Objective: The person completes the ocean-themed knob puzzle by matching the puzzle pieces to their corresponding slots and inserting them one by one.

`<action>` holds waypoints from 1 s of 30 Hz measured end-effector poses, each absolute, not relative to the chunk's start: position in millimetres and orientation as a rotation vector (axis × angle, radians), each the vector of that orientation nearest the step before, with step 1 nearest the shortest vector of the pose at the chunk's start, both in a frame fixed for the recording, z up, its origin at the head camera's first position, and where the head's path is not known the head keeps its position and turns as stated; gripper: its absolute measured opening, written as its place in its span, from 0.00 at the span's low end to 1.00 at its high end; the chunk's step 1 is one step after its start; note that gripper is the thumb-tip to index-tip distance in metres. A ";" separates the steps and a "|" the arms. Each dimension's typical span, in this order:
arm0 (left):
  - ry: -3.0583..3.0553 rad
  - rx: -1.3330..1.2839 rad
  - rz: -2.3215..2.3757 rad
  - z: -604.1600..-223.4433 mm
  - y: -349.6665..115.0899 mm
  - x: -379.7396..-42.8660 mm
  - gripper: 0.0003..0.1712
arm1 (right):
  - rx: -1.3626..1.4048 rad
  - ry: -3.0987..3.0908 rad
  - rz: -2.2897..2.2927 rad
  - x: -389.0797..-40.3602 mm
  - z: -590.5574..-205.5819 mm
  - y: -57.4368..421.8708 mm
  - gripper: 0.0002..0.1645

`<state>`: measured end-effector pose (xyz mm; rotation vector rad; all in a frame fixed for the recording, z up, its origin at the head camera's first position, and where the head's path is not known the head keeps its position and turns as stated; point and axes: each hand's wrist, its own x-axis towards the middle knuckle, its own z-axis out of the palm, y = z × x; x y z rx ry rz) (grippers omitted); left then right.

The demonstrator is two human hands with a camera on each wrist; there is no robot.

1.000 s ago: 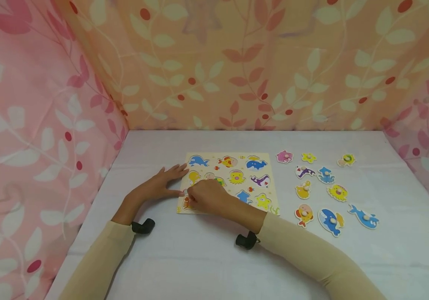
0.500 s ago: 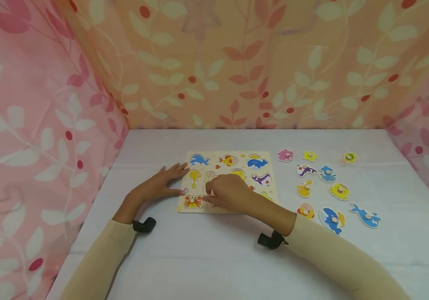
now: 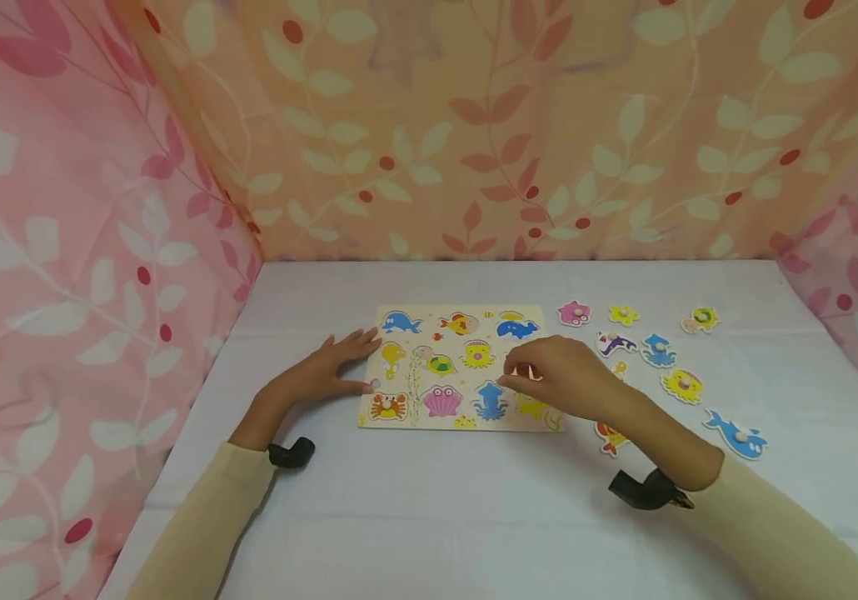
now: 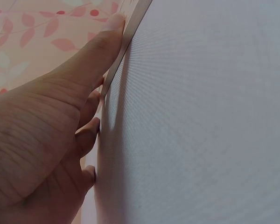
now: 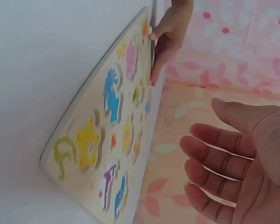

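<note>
A wooden peg puzzle board [image 3: 440, 423] with printed sea animals lies on the table. The crab piece [image 3: 388, 406] sits in its lower left slot, its knob showing. At the board's left edge my left hand [image 3: 320, 372] rests with spread fingers, thumb on the margin; the left wrist view shows its thumb [image 4: 95, 53] along the rim. My right hand [image 3: 567, 377] hovers over the board's right side, holding nothing. Its fingers are loosely bent and apart in the right wrist view, where the board's squid slot [image 5: 112, 95] also shows.
Several knobbed pieces lie right of the board, among them a pink shell [image 3: 575, 314], a yellow star [image 3: 624, 314], a turtle [image 3: 701, 320], an octopus [image 3: 682, 387] and a blue dolphin [image 3: 736, 435]. My right arm partly covers the fish piece [image 3: 611, 439]. Patterned cloth walls surround the table.
My right hand has left the crab piece at the lower left slot and moved right across the board toward the loose pieces. The left hand has stayed at the board's left edge.
</note>
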<state>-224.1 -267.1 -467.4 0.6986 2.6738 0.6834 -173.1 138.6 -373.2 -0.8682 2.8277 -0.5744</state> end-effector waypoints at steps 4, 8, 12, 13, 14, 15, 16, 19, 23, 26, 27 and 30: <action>2.665 0.696 0.711 -467.6 -268.2 -222.9 0.53 | -0.838 2.854 -0.564 -166.8 -370.7 161.2 0.13; 2.655 0.707 0.717 -468.3 -267.5 -221.8 0.53 | -0.771 2.863 -0.554 -157.5 -372.6 181.7 0.14; 2.668 0.712 0.695 -468.5 -266.8 -222.6 0.54 | -0.720 2.872 -0.551 -150.4 -376.1 199.7 0.15; 2.671 0.717 0.693 -468.4 -267.0 -222.8 0.54 | -0.711 2.877 -0.548 -149.0 -376.9 203.6 0.15; 2.671 0.718 0.697 -468.1 -267.2 -223.0 0.54 | -0.710 2.878 -0.549 -148.1 -377.9 207.0 0.15; 2.672 0.717 0.699 -467.7 -267.6 -223.2 0.54 | -0.707 2.878 -0.547 -147.4 -378.9 210.3 0.15; 2.669 0.715 0.703 -467.9 -267.6 -223.0 0.54 | -0.702 2.880 -0.547 -146.1 -380.0 213.9 0.15; 2.664 0.718 0.709 -467.7 -267.3 -222.3 0.53 | -0.686 2.883 -0.535 -142.5 -383.5 224.3 0.13; 2.677 0.711 0.685 -466.8 -266.8 -221.8 0.53 | -0.668 2.894 -0.484 -139.5 -386.8 236.4 0.13; 2.681 0.703 0.670 -466.2 -267.2 -222.2 0.53 | -0.655 2.895 -0.433 -138.4 -387.9 242.8 0.13; 2.680 0.703 0.670 -466.2 -267.4 -222.5 0.53 | -0.646 2.894 -0.417 -137.9 -388.4 244.4 0.13; 2.673 0.700 0.673 -466.1 -267.4 -222.9 0.53 | -0.627 2.880 -0.390 -135.7 -391.6 249.6 0.12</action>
